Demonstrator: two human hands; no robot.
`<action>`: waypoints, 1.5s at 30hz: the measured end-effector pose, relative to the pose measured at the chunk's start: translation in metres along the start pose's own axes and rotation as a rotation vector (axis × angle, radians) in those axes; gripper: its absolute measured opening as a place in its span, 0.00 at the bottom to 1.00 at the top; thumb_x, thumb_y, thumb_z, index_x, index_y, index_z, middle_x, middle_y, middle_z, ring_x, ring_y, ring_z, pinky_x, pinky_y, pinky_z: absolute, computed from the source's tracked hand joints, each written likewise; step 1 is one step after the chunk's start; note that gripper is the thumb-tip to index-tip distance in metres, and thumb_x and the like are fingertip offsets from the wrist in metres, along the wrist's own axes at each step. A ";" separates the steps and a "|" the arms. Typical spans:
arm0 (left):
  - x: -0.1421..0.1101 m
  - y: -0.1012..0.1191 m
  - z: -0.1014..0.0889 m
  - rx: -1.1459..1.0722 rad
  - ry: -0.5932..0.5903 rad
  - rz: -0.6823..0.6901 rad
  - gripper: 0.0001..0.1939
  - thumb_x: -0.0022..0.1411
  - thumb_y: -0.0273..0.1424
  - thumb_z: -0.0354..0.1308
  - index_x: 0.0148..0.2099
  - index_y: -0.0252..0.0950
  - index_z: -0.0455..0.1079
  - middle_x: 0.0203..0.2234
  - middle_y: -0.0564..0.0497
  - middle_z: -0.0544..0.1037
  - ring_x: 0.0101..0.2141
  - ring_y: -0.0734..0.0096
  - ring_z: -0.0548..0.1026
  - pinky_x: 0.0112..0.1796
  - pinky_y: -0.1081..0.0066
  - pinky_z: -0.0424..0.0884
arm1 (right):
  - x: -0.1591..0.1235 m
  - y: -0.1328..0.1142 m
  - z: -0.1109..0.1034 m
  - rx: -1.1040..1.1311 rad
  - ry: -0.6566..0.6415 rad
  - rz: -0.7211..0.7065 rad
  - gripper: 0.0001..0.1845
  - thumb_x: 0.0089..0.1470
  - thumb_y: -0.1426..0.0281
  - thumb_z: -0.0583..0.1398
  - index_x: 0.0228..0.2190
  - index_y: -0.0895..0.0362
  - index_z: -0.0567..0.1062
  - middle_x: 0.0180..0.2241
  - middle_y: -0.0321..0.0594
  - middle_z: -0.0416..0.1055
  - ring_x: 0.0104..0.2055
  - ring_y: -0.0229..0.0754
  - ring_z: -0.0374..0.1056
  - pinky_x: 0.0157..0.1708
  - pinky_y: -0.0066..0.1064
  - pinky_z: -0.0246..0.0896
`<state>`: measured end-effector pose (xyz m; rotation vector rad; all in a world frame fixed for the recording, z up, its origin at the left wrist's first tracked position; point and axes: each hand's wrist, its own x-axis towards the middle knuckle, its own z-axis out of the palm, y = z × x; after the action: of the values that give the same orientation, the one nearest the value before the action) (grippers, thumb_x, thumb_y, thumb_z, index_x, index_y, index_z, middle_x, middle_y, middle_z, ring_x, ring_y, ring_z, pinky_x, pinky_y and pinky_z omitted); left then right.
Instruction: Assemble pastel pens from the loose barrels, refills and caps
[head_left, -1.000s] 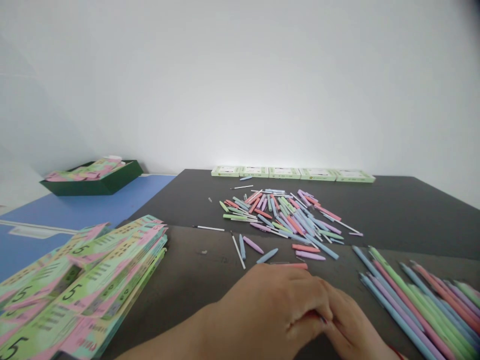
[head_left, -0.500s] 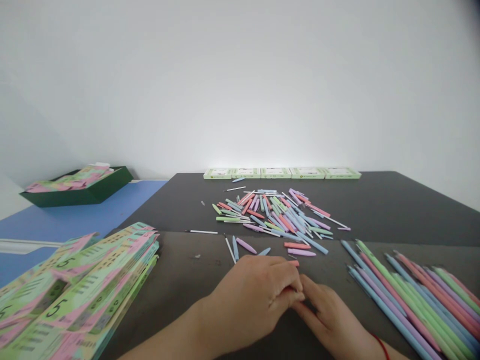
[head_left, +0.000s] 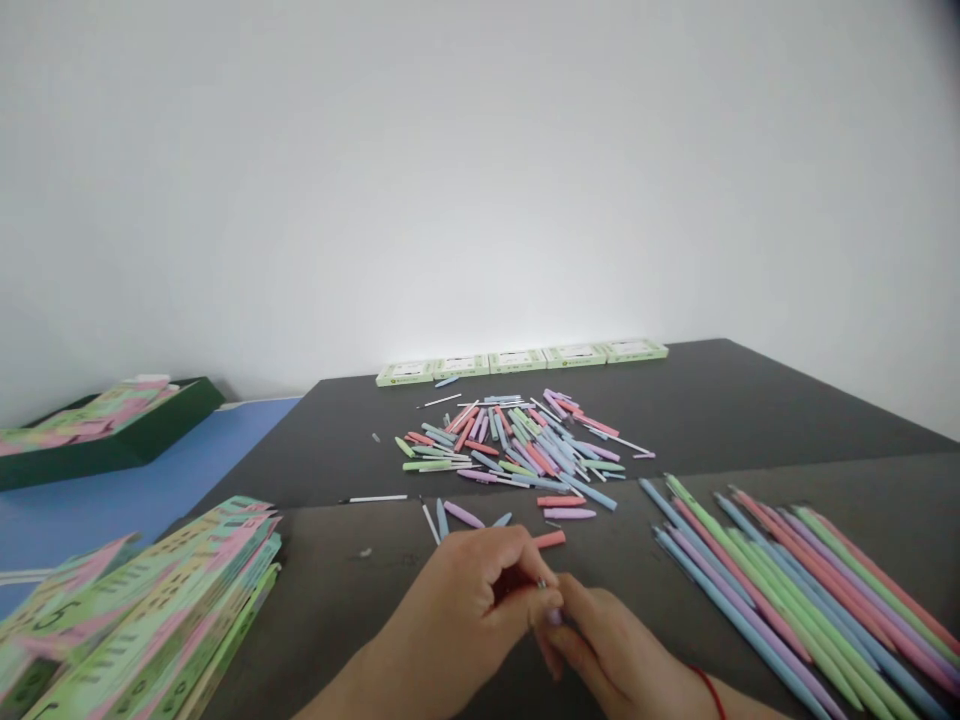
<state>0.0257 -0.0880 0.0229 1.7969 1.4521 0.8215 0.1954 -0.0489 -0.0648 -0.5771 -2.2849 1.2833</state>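
Observation:
My left hand (head_left: 469, 610) and my right hand (head_left: 611, 655) meet at the near edge of the dark table (head_left: 750, 410). The left fingers curl round a red pen part whose small metal tip shows at the fingertips. My right thumb and fingers pinch at that same tip; what they hold is too small to name. A red cap (head_left: 549, 540) lies just beyond the left knuckles. Farther out is a loose pile of pastel pen parts (head_left: 517, 440).
Assembled pastel pens (head_left: 795, 590) lie in a row at the right. A stack of green and pink cards (head_left: 142, 610) sits at the near left. Flat green boxes (head_left: 517, 360) line the far edge. A dark green tray (head_left: 112, 435) of cards rests on a blue surface.
The view has swung right and tilted, so everything shifted left. My hands have risen slightly and the left fingers have opened enough to show the red part and its metal tip.

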 end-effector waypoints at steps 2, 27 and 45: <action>0.000 -0.003 -0.001 -0.042 0.000 -0.036 0.06 0.58 0.27 0.58 0.28 0.36 0.70 0.19 0.58 0.71 0.22 0.78 0.67 0.25 0.78 0.59 | 0.000 -0.001 0.000 0.026 -0.009 0.007 0.08 0.63 0.68 0.46 0.33 0.54 0.61 0.24 0.32 0.63 0.24 0.35 0.58 0.26 0.25 0.54; 0.011 -0.005 0.001 -0.043 0.160 -0.068 0.07 0.55 0.33 0.60 0.28 0.34 0.72 0.20 0.55 0.73 0.22 0.75 0.68 0.25 0.76 0.61 | 0.024 -0.001 -0.026 0.219 0.120 -0.066 0.06 0.53 0.67 0.62 0.33 0.56 0.77 0.30 0.33 0.64 0.34 0.36 0.63 0.35 0.26 0.58; -0.001 0.004 -0.015 -0.201 0.458 0.129 0.04 0.60 0.29 0.57 0.31 0.37 0.67 0.23 0.58 0.68 0.19 0.79 0.62 0.20 0.78 0.59 | 0.016 -0.008 -0.029 -0.155 0.114 -0.173 0.09 0.58 0.72 0.58 0.41 0.57 0.74 0.42 0.43 0.71 0.42 0.40 0.68 0.42 0.29 0.62</action>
<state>0.0157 -0.0883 0.0348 1.6272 1.4719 1.4655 0.1984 -0.0238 -0.0416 -0.4795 -2.2962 0.9737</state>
